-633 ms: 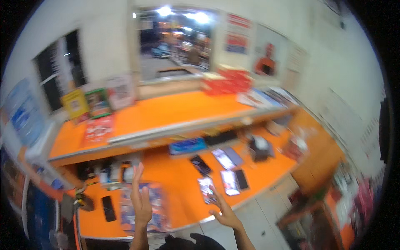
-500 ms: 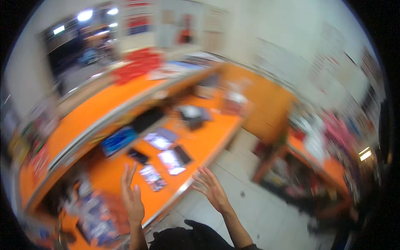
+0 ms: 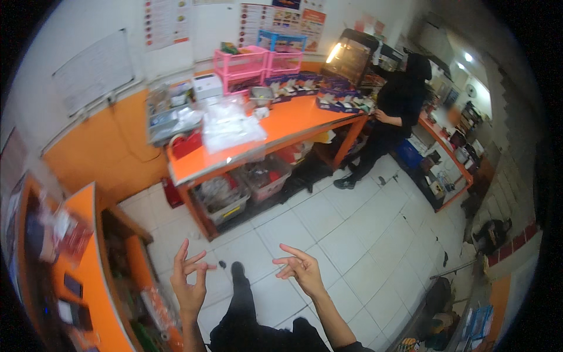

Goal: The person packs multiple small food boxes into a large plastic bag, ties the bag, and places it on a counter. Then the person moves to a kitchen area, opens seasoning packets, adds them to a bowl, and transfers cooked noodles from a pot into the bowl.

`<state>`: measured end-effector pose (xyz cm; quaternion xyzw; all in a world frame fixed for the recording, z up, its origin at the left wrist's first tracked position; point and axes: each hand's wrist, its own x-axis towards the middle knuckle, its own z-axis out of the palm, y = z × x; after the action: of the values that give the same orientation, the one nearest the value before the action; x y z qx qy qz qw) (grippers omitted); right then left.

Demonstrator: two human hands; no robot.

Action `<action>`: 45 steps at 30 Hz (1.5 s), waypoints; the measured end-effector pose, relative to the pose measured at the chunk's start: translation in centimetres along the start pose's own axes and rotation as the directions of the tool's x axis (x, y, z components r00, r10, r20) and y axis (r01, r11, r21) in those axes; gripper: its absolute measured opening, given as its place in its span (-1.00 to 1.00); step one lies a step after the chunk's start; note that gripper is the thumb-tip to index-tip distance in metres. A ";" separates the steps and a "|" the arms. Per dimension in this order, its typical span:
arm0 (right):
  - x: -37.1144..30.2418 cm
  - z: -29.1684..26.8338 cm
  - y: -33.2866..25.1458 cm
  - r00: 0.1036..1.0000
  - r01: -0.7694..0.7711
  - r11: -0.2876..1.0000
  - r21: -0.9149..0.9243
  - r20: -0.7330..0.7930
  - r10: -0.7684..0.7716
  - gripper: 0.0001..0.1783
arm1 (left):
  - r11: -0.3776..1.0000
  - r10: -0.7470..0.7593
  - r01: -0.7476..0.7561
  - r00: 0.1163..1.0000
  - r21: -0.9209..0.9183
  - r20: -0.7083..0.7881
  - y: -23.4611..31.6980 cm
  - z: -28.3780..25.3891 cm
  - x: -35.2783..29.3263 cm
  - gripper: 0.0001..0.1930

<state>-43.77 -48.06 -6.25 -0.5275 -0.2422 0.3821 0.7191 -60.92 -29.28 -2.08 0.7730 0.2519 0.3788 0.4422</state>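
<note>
My left hand [image 3: 190,283] is raised in the air over the tiled floor [image 3: 281,234], its fingers spread apart and nothing in them. Level with it, to the right, my right hand [image 3: 300,271] is also up, with its fingers bent a little, apart and holding nothing. Neither hand touches anything. Nearest to my left hand is the orange counter [image 3: 79,199] at the left, where a phone [image 3: 73,285] and a dark box-like device [image 3: 74,315] lie. Beyond both hands stands an orange table [image 3: 287,120] bearing white plastic bags [image 3: 231,126].
Pink plastic racks [image 3: 243,66] and several dark blue boxes [image 3: 302,82] stand on the table, with clear bins [image 3: 264,176] beneath. A person in black [image 3: 399,100] stands at its far end by a lit display cabinet [image 3: 347,57]. Another orange shelf [image 3: 448,155] stands farther right.
My view has turned right, from the counter with phones and a tablet to the table and the person in black. Both hands stay raised and empty; their fingers are more bent.
</note>
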 end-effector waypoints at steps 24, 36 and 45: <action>52.8 -33.8 -6.5 0.901 0.086 0.516 -0.852 0.287 0.324 -0.70 | 0.923 -0.039 -0.195 0.810 0.331 0.586 -18.1 37.4 52.8 -0.74; 85.0 -41.4 -7.8 0.870 0.458 0.259 -0.850 0.489 0.067 -0.70 | 0.843 -0.425 0.293 0.877 0.452 0.223 -18.3 48.2 60.2 -0.76; 91.5 -44.4 -5.3 0.874 0.402 -0.131 -0.906 0.422 -0.242 -0.53 | 0.820 -0.487 0.364 0.849 0.441 0.205 -20.4 50.8 59.6 -0.76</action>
<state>45.19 -0.65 -20.72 -0.7769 -0.6003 -0.0680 0.1772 13.94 -1.30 -14.67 0.8168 0.4173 0.0864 0.3889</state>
